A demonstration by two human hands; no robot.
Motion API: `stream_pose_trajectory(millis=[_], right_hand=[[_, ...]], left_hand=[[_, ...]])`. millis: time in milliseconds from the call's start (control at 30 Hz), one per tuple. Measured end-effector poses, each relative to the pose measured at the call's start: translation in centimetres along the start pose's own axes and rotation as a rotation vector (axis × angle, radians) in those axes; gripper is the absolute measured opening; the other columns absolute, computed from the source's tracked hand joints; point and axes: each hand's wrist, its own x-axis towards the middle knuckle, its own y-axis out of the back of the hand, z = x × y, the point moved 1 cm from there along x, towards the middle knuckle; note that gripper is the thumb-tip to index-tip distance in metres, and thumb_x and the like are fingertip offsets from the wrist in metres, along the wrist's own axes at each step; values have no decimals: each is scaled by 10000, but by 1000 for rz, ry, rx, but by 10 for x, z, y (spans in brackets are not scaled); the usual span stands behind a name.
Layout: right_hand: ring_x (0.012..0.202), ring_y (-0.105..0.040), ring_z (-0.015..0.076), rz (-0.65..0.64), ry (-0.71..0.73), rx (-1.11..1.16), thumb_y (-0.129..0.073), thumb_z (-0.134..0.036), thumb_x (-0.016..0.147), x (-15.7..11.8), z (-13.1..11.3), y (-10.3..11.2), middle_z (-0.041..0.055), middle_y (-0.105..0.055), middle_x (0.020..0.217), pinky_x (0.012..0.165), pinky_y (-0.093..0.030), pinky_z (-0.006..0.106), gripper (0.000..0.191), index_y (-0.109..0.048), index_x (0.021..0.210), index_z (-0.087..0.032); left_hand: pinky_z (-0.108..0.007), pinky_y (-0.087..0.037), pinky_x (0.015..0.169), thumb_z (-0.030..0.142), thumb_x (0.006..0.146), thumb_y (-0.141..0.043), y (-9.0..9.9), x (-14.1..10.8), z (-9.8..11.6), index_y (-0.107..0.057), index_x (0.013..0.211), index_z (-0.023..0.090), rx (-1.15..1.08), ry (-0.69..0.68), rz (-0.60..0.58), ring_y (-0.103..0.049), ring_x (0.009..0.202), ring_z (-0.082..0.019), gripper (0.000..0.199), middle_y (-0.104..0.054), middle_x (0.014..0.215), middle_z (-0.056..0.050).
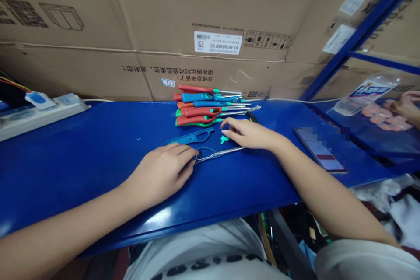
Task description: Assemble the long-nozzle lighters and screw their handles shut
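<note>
On the blue table, my left hand (pixel 166 168) is closed over the handle end of a blue lighter half with a thin wire and a metal tube (pixel 231 151). My right hand (pixel 246 133) hovers beside a small green part (pixel 225 139), thumb and index finger apart, nothing visible between them. Its wrist side lies over the far end of the tube. Just beyond my left hand lies another blue handle half (pixel 192 136). Behind both hands is a pile of red, blue, orange and green long-necked lighters (pixel 203 109).
Cardboard (pixel 147 22) stands along the back edge. A power strip (pixel 39 113) is at the left. To the right are a phone (pixel 320 149), a blue metal frame (pixel 348 52), a plastic bottle (pixel 367 94), pink items (pixel 385 118) and another person's hand (pixel 408 107).
</note>
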Motion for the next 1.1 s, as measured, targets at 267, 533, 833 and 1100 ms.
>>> stream_pose_trajectory(millis=[267, 533, 833, 1100], right_hand=[[707, -537, 154, -30, 132, -13, -632, -327, 921, -1, 13, 3, 35, -634, 816, 642, -391, 268, 157, -625, 873, -178], [741, -544, 145, 85, 358, 161, -642, -337, 947, 1, -16, -10, 31, -634, 865, 682, -425, 268, 170, -636, 873, -184], [735, -569, 142, 20, 386, 210, -620, -252, 950, 2, -30, -30, 51, -656, 934, 688, -451, 280, 112, -700, 915, -183], [718, -544, 138, 50, 413, 274, -621, -231, 945, 5, -35, -39, 38, -628, 867, 680, -441, 273, 106, -661, 868, -170]], left_hand=[[-437, -540, 983, 399, 986, -576, -4, 3, -8, -655, 1235, 210, -204, 52, 18, -660, 1136, -276, 322, -712, 1212, -93], [-426, -532, 980, 315, 968, -633, -11, 7, -15, -665, 1168, 186, -283, 34, 32, -645, 1117, -262, 240, -703, 1152, -83], [-400, -550, 960, 285, 937, -665, -11, 6, -13, -681, 1113, 188, -327, 42, 69, -676, 1081, -247, 202, -725, 1120, -76], [-392, -557, 936, 254, 911, -709, -9, 8, -15, -708, 1073, 166, -355, 83, 36, -697, 1036, -251, 185, -734, 1088, -83]])
